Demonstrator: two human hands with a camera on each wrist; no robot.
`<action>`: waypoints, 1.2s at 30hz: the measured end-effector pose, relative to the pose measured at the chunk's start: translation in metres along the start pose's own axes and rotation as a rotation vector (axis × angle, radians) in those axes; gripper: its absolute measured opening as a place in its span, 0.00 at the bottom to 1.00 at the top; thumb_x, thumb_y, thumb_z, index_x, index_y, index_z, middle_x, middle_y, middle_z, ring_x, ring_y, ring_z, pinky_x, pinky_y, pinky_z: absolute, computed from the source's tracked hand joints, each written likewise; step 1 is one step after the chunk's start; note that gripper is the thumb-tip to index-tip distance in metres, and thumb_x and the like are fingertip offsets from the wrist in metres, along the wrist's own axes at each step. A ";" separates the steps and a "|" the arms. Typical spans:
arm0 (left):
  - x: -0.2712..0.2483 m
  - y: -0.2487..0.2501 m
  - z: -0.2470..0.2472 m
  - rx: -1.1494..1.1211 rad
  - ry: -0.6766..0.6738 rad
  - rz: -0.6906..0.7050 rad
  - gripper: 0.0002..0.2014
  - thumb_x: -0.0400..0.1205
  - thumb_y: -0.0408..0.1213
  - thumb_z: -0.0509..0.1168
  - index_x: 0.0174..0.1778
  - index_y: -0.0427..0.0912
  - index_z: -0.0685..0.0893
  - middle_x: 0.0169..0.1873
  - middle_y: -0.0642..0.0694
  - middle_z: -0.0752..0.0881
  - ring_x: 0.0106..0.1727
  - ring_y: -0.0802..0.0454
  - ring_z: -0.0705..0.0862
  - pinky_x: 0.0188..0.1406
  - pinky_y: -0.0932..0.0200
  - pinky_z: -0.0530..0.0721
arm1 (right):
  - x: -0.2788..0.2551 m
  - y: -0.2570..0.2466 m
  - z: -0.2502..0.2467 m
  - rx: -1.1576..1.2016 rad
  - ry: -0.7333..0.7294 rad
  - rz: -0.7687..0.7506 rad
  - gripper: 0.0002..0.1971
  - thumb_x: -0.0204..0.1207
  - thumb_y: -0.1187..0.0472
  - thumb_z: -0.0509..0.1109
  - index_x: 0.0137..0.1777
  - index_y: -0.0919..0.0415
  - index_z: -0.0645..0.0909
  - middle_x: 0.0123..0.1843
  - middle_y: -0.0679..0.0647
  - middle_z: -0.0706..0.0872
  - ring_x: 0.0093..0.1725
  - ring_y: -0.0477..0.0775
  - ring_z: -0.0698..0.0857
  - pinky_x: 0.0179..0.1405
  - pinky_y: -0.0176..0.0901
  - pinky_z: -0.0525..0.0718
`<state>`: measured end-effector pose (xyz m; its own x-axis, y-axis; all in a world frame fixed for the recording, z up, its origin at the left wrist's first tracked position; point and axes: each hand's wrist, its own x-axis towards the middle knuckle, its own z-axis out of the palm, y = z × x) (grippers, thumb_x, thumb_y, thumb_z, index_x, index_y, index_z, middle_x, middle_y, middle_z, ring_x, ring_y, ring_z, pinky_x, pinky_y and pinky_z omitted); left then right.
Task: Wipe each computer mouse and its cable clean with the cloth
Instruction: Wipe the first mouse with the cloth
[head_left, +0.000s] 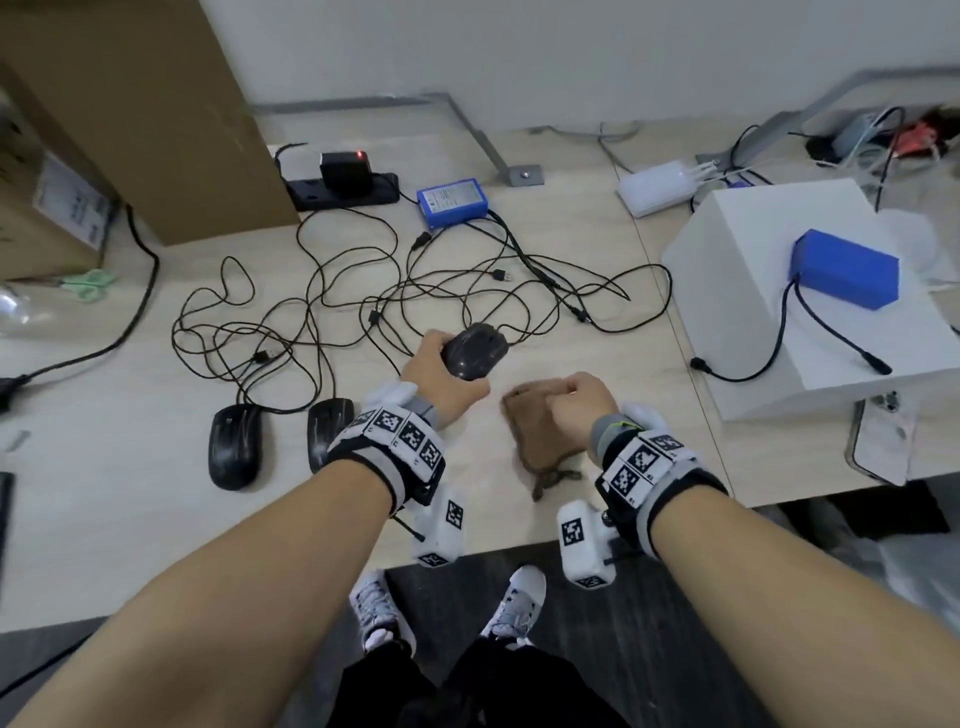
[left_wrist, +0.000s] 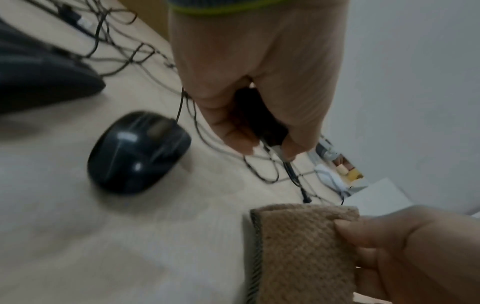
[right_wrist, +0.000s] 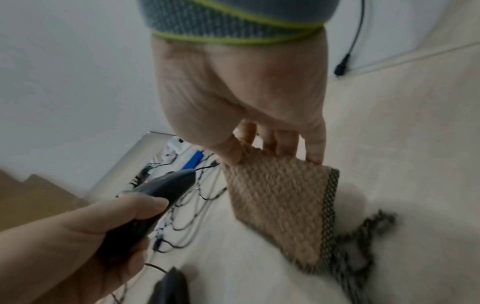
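While the left hand (head_left: 441, 376) curls its fingers and thumb round a black mouse (head_left: 474, 350) near the middle of the pale surface (head_left: 130, 415), the right hand (head_left: 576, 410) sits just beside it, its grip pinched on a folded brown cloth (head_left: 535, 434) — thumb on one face, fingers on the other. The cloth's lower end rests on the surface, and a dark braided cord (right_wrist: 363, 236) trails from its hem, blurred in the right wrist view. In the left wrist view the held mouse is almost wholly covered by the palm, only a dark sliver showing between thumb and fingers; whether it is lifted or touching the surface cannot be told. Its cable runs back into a tangle of thin black cables (head_left: 332, 306), where no single strand can be followed. Two more black mice lie to the left — one in full view (head_left: 235, 446), the other (head_left: 327, 423) partly hidden behind the left wrist band. Further back stand a black power strip (head_left: 343, 189) and a blue box (head_left: 452, 201); at the right, a white box (head_left: 753, 291) carries a blue block (head_left: 844, 275).
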<state>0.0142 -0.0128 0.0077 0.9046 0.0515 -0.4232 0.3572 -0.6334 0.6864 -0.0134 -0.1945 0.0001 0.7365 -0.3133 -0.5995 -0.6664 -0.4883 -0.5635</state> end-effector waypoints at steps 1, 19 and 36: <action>-0.001 0.003 -0.014 -0.022 0.025 0.061 0.31 0.65 0.44 0.79 0.63 0.52 0.76 0.45 0.55 0.82 0.45 0.52 0.83 0.44 0.61 0.80 | -0.004 -0.011 -0.003 0.052 0.024 -0.032 0.04 0.79 0.64 0.60 0.48 0.59 0.76 0.47 0.57 0.81 0.48 0.59 0.79 0.49 0.45 0.77; -0.022 0.064 -0.162 -0.010 0.133 0.516 0.11 0.65 0.50 0.65 0.36 0.48 0.82 0.35 0.54 0.85 0.40 0.53 0.85 0.39 0.60 0.82 | -0.110 -0.196 0.001 0.016 0.245 -1.201 0.23 0.66 0.76 0.66 0.59 0.61 0.87 0.58 0.50 0.87 0.54 0.42 0.83 0.64 0.25 0.72; -0.041 0.066 -0.222 -0.098 0.204 0.639 0.28 0.68 0.42 0.79 0.64 0.46 0.80 0.49 0.54 0.87 0.48 0.59 0.85 0.49 0.70 0.83 | -0.112 -0.240 0.002 0.191 0.444 -1.075 0.07 0.77 0.55 0.72 0.52 0.52 0.90 0.41 0.49 0.85 0.40 0.37 0.79 0.46 0.29 0.77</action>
<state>0.0518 0.1142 0.2016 0.9674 -0.1590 0.1971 -0.2516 -0.5158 0.8190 0.0640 -0.0403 0.2013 0.8809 -0.0901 0.4646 0.3425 -0.5562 -0.7572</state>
